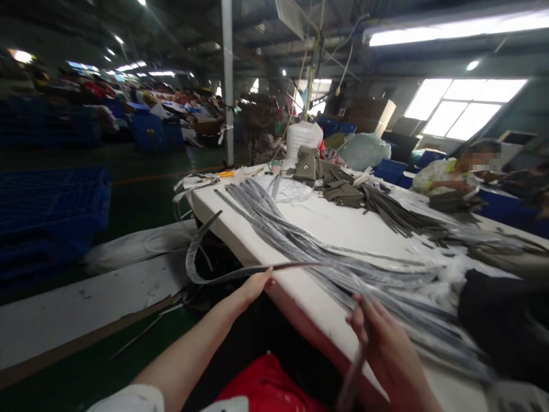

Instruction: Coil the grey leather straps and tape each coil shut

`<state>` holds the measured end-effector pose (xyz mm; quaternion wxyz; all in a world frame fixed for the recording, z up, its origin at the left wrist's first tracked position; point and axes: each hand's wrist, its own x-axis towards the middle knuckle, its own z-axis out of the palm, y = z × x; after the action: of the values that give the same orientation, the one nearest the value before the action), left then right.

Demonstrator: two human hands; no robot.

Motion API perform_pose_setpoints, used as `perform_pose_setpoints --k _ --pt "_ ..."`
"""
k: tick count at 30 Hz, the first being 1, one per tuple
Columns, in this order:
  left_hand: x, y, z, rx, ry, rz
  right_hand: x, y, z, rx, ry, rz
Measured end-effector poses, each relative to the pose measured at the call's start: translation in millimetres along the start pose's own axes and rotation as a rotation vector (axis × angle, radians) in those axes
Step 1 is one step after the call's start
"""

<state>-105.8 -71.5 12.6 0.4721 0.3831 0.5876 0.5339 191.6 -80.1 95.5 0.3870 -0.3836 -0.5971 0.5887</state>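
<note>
The left hand [258, 284] pinches a flat, curling grey strip [229, 275].

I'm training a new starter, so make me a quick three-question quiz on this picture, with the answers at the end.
1. True or false: the left grip holds a grey strip.
2. Multiple choice: what do the bundled strips lie on? A, a blue pallet; B, the white table; C, a cardboard box.
3. Short answer: which grip is lower in the picture?
Key: 1, true; 2, B; 3, the right grip.
</note>
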Motion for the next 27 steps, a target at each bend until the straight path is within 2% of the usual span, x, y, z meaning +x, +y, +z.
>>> perform_pose_setpoints --k 1,2,4,6,8,11,15,18,19,21,22,23,24,26,27 --pt "-10.3 -7.2 16.1 -0.006 -0.143 -0.042 11.3 4.5 6.2 0.094 0.112 -0.02" --pt "-22.2 -11.2 30.9 -0.023 -0.287 -0.077 22.3 8.0 11.6 0.294 0.244 -0.055" --pt "-45.6 -10.4 52.7 -0.075 -0.565 -0.134 40.7 12.3 19.4 0.532 0.334 -0.085" --pt "-63.1 -3.5 62.5 -0.152 -0.797 -0.223 50.8 14.3 23.0 0.643 0.388 -0.106" --pt "-73.2 3.1 63.1 -0.216 -0.948 -0.334 51.8 16.7 22.1 0.652 0.43 -0.104" --pt "-79.2 7.3 58.1 -0.221 -1.027 -0.42 43.8 26.4 13.3 0.588 0.437 -0.044" --pt "-78.7 9.8 56.8 -0.205 -1.001 -0.407 33.2 45.1 -3.5 0.326 0.375 0.065" --pt "-78.2 15.7 57.8 -0.175 -1.007 -0.41 26.0 49.8 -12.8 -0.149 0.403 0.109" --pt "-78.7 19.1 57.5 -0.166 -1.024 -0.415 22.7 48.8 -14.1 -0.345 0.454 0.087" --pt "-80.8 28.5 55.8 -0.179 -1.063 -0.422 14.5 45.0 -12.6 -0.632 0.53 -0.054" --pt "-81.9 34.6 54.5 -0.201 -1.088 -0.429 9.7 43.4 -9.5 -0.661 0.503 -0.142" --pt "-82.4 41.6 52.9 -0.233 -1.115 -0.436 4.7 42.8 -4.8 -0.611 0.419 -0.211" --pt "-82.0 49.5 51.2 -0.277 -1.142 -0.437 -0.5 43.6 1.7 -0.516 0.273 -0.24" --pt "-76.6 66.7 48.1 -0.394 -1.166 -0.413 -10.8 49.2 19.1 -0.321 -0.069 -0.163" --pt "-71.3 75.6 47.1 -0.468 -1.141 -0.38 -15.8 53.4 29.3 -0.261 -0.191 -0.088"
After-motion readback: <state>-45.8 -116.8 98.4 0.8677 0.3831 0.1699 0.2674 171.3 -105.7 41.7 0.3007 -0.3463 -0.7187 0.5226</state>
